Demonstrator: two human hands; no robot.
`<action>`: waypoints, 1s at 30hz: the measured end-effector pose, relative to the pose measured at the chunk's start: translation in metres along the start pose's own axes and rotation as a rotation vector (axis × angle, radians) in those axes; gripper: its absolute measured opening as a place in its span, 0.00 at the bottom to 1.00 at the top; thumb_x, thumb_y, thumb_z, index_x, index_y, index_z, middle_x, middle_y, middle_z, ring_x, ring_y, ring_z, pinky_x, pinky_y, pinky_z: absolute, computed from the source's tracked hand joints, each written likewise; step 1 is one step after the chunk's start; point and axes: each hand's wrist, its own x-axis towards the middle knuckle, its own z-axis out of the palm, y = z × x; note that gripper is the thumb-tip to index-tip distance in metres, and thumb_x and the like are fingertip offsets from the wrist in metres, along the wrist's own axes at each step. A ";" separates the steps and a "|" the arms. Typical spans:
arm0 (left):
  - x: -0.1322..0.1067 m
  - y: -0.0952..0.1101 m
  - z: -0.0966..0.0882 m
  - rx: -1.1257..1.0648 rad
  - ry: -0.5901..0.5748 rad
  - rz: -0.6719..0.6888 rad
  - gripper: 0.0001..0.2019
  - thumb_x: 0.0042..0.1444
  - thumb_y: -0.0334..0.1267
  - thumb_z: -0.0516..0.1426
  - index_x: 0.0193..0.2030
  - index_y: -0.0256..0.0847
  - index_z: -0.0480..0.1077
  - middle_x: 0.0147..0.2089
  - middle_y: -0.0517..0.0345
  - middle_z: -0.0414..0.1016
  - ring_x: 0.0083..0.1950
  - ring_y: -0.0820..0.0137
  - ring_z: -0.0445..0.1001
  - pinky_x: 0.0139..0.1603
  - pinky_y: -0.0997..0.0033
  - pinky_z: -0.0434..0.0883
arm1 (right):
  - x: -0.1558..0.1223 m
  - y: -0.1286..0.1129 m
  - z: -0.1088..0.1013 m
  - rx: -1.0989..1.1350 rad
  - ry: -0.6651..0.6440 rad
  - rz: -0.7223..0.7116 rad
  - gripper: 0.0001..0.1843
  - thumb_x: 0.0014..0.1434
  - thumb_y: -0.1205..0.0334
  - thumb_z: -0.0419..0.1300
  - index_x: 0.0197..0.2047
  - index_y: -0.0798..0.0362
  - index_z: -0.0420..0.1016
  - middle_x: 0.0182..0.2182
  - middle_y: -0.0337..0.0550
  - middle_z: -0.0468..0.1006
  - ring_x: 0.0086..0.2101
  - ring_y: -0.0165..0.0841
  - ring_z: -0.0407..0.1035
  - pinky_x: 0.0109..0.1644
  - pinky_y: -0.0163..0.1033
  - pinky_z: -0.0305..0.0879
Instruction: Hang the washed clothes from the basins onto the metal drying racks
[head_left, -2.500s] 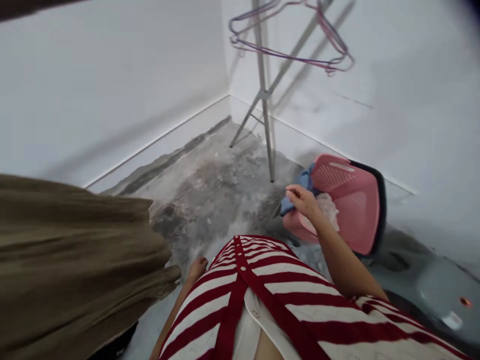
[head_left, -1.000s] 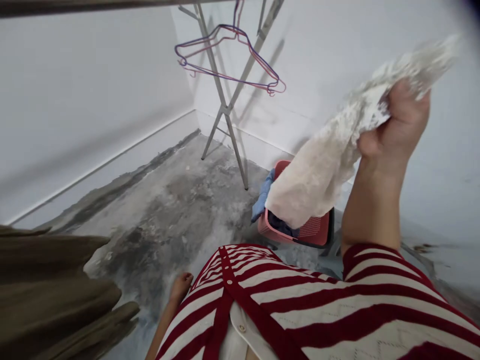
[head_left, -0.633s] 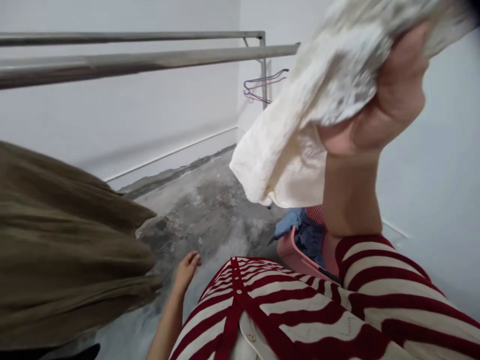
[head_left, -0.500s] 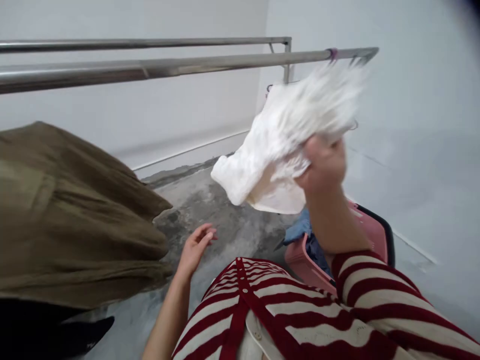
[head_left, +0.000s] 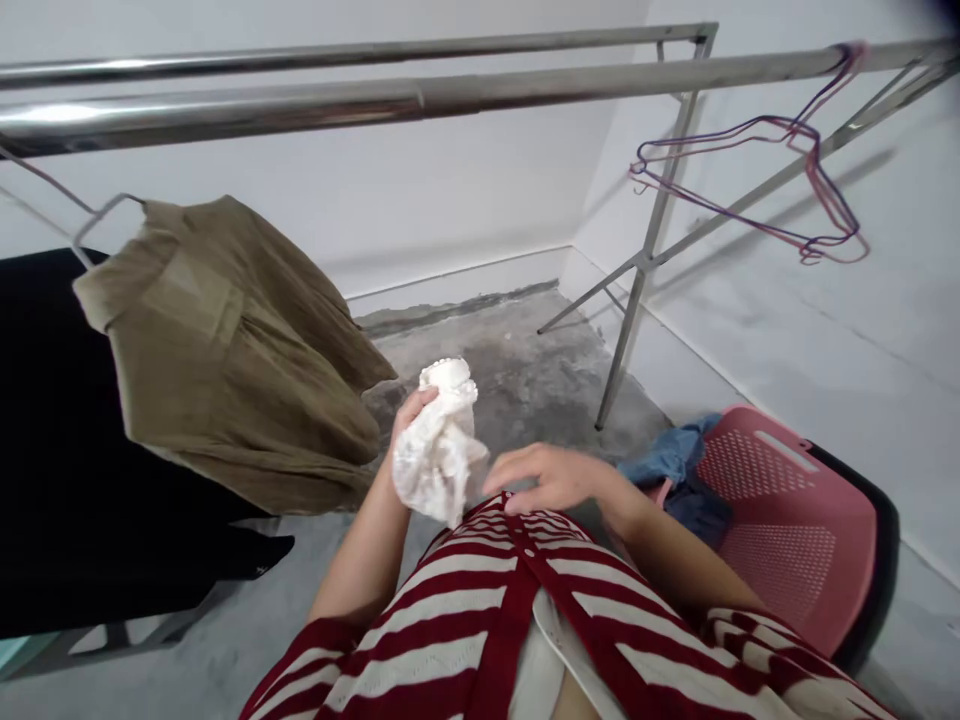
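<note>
A bunched white garment (head_left: 442,455) with a ruffled edge hangs in front of my chest. My left hand (head_left: 414,412) is closed on its left side, near the top. To the right of the cloth, my right hand (head_left: 544,478) holds nothing; its fingers are apart and point left, a short gap from the garment. The exact kind of garment cannot be made out in its crumpled state.
A metal drying rack (head_left: 510,95) crosses the view. Purple and pink wire hangers (head_left: 750,205) hang at its right. An olive shirt (head_left: 247,370) and a black garment (head_left: 67,450) hang at left. A pink basket (head_left: 787,520) at right holds blue clothes (head_left: 679,460).
The white garment has come down from up by the rack at right to my chest. It has passed from my right hand to my left. The view has shifted, showing more hangers and basket.
</note>
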 end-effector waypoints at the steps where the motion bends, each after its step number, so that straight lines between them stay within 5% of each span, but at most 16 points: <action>1: -0.002 0.004 -0.005 -0.054 -0.030 -0.059 0.16 0.45 0.50 0.58 0.31 0.36 0.71 0.23 0.58 0.74 0.23 0.68 0.72 0.28 0.68 0.69 | -0.009 0.005 -0.007 0.093 0.138 0.073 0.14 0.60 0.56 0.56 0.46 0.54 0.74 0.40 0.46 0.78 0.40 0.30 0.73 0.46 0.36 0.67; 4: -0.008 0.013 -0.010 -0.193 -0.014 -0.074 0.15 0.45 0.48 0.59 0.31 0.37 0.71 0.24 0.59 0.75 0.24 0.68 0.74 0.27 0.69 0.70 | -0.020 0.027 -0.023 0.150 0.645 0.285 0.14 0.58 0.54 0.58 0.44 0.52 0.74 0.38 0.46 0.78 0.37 0.31 0.73 0.42 0.38 0.69; 6: -0.011 0.017 -0.008 -0.187 0.013 -0.037 0.13 0.44 0.46 0.60 0.30 0.37 0.71 0.24 0.59 0.75 0.24 0.68 0.73 0.26 0.71 0.70 | -0.014 0.041 -0.025 0.071 0.815 0.310 0.18 0.55 0.54 0.60 0.47 0.51 0.72 0.44 0.48 0.76 0.42 0.33 0.72 0.44 0.40 0.69; 9: -0.012 0.018 -0.004 -0.132 -0.011 -0.074 0.13 0.43 0.45 0.60 0.30 0.36 0.72 0.24 0.57 0.76 0.24 0.68 0.73 0.26 0.71 0.70 | 0.007 0.052 -0.021 -0.080 0.786 0.212 0.28 0.49 0.56 0.64 0.54 0.50 0.68 0.54 0.52 0.68 0.52 0.38 0.66 0.51 0.44 0.66; 12: -0.010 0.019 -0.006 -0.036 -0.058 -0.142 0.17 0.45 0.50 0.58 0.32 0.36 0.73 0.25 0.54 0.76 0.29 0.61 0.76 0.31 0.65 0.72 | 0.025 0.055 -0.017 -0.124 0.722 0.144 0.20 0.50 0.61 0.61 0.48 0.52 0.73 0.50 0.50 0.72 0.52 0.38 0.66 0.55 0.45 0.62; 16: -0.004 0.024 -0.019 0.096 -0.065 -0.029 0.20 0.46 0.55 0.58 0.30 0.37 0.73 0.24 0.53 0.75 0.28 0.62 0.74 0.29 0.67 0.70 | 0.028 0.052 -0.025 0.037 0.812 0.331 0.11 0.49 0.66 0.53 0.35 0.53 0.74 0.31 0.39 0.76 0.34 0.31 0.70 0.41 0.37 0.65; 22: 0.004 0.024 -0.027 0.682 -0.157 0.037 0.19 0.47 0.54 0.60 0.28 0.36 0.72 0.22 0.61 0.70 0.23 0.73 0.65 0.24 0.76 0.60 | 0.025 0.026 -0.044 0.211 0.880 0.404 0.07 0.46 0.64 0.59 0.32 0.53 0.73 0.28 0.36 0.75 0.28 0.27 0.67 0.31 0.31 0.60; 27: 0.012 0.017 -0.022 1.366 0.114 0.406 0.15 0.56 0.46 0.52 0.29 0.40 0.74 0.32 0.58 0.72 0.35 0.69 0.70 0.33 0.75 0.62 | 0.030 0.017 -0.041 0.285 0.877 0.446 0.07 0.46 0.61 0.61 0.31 0.53 0.73 0.26 0.35 0.75 0.26 0.26 0.65 0.29 0.30 0.58; 30: 0.017 0.017 -0.025 1.459 0.333 0.547 0.12 0.55 0.37 0.51 0.37 0.43 0.75 0.41 0.55 0.74 0.43 0.67 0.72 0.40 0.73 0.64 | 0.026 0.023 -0.041 0.282 0.870 0.451 0.09 0.47 0.57 0.62 0.31 0.53 0.72 0.25 0.35 0.74 0.25 0.26 0.65 0.28 0.30 0.58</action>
